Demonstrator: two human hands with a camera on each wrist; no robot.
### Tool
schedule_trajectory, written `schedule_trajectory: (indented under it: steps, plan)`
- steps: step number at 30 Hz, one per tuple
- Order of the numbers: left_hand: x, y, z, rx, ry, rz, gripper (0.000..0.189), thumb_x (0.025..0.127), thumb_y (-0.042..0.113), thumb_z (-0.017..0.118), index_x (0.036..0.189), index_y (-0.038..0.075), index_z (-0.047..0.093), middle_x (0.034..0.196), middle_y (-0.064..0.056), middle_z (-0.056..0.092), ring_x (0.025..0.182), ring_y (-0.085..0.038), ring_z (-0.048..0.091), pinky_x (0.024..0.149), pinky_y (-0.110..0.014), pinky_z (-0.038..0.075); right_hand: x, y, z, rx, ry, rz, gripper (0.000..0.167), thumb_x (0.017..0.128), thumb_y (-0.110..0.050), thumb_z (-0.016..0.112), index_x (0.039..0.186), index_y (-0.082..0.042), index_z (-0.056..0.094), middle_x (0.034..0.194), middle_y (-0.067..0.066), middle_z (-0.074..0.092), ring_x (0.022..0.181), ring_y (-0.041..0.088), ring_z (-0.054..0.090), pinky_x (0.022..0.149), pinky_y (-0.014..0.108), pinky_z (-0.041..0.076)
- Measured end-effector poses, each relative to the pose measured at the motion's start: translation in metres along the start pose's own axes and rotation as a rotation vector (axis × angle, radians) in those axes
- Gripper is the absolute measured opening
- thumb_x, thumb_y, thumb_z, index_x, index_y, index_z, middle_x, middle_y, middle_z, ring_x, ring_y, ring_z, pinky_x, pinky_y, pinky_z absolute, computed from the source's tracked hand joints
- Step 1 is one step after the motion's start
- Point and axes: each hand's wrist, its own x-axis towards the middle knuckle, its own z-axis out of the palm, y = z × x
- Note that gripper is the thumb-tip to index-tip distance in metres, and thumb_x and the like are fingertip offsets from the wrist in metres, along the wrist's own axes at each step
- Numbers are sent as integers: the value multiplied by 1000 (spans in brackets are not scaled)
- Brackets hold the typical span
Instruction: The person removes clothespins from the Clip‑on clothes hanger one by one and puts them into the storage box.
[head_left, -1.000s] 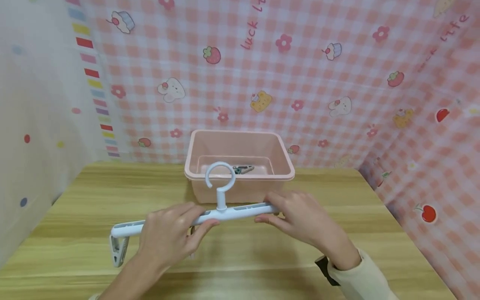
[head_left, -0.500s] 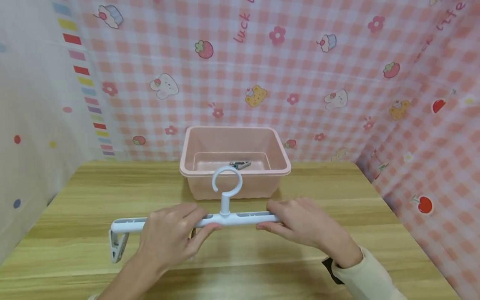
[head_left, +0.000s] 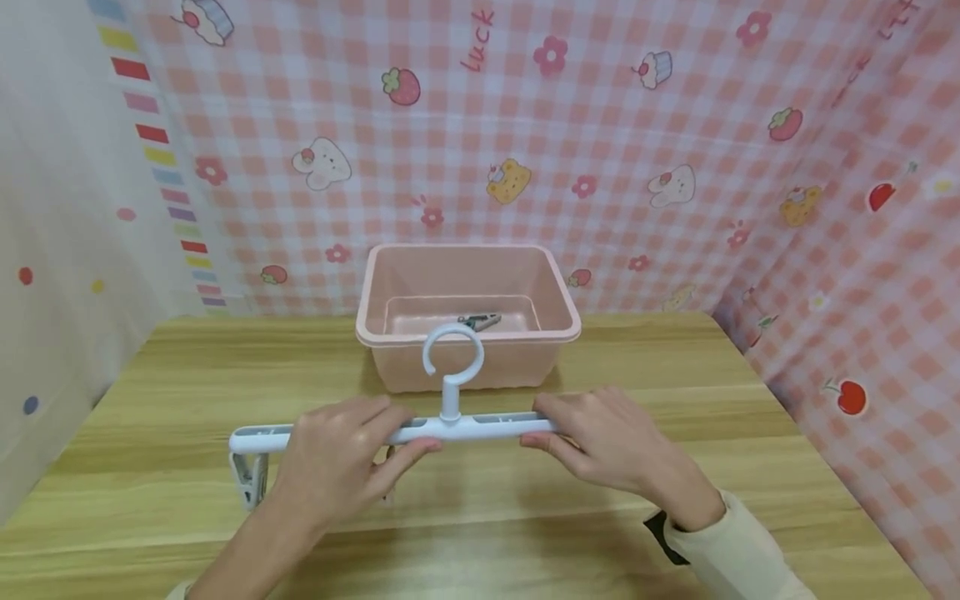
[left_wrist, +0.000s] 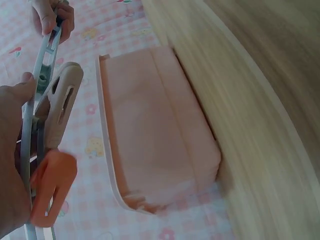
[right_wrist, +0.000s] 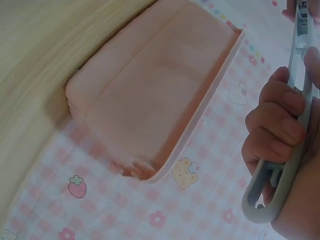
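A pale blue clip hanger (head_left: 495,427) is held level above the table, its hook pointing up. My left hand (head_left: 337,458) grips the bar left of the hook, thumb along the near side. Around the right part of the bar curl the fingers of my right hand (head_left: 618,446); the right wrist view shows the bar's rounded end beyond them. A light grey clip (head_left: 250,482) hangs under the left end. Beside my left hand, the left wrist view shows a beige clip (left_wrist: 64,107) and an orange clip (left_wrist: 54,187) on the bar.
Behind the hanger, a pink plastic bin (head_left: 465,367) stands on the wooden table (head_left: 660,525) near the back cloth. Inside it lies a grey and dark green clip (head_left: 486,321). Patterned cloths (head_left: 450,125) enclose the back and sides.
The hanger has gone from tilted, right end higher, to level. The clip at its left end has swung and turned. Both hands keep their grip, and the head view has shifted slightly.
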Motion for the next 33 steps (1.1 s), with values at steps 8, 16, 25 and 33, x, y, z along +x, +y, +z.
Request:
schedule_trajectory:
  steps: [8,16,25,33]
  plan:
    - [-23,-28,-27,109,109,-69,65,98,66,46,103,6,72,93,-8,74,83,-27,68,70,-41,53,0,8,2,24,38,-8,24,97,-39,64,83,-24,51,62,-18,34,53,-7,28,47,13,24]
    - [-46,-46,-25,-481,-95,-677,64,95,32,71,145,4,42,131,-12,62,117,-28,60,97,-40,47,-39,27,-15,-7,92,109,21,92,-27,72,85,-29,53,63,-22,34,55,-9,27,49,14,25]
    - [-46,-37,-15,-1012,-123,-790,25,103,15,56,123,-2,55,101,-9,69,91,-9,68,85,-25,58,-52,23,-4,56,133,129,24,88,-19,75,86,-32,56,61,-27,29,52,-13,20,45,12,22]
    - [-56,-44,-32,-1034,-98,-799,19,104,10,54,113,-6,50,87,0,59,75,-7,60,70,-22,56,-41,19,12,93,163,94,18,87,-18,77,92,-28,62,61,-27,29,52,-14,18,44,8,20]
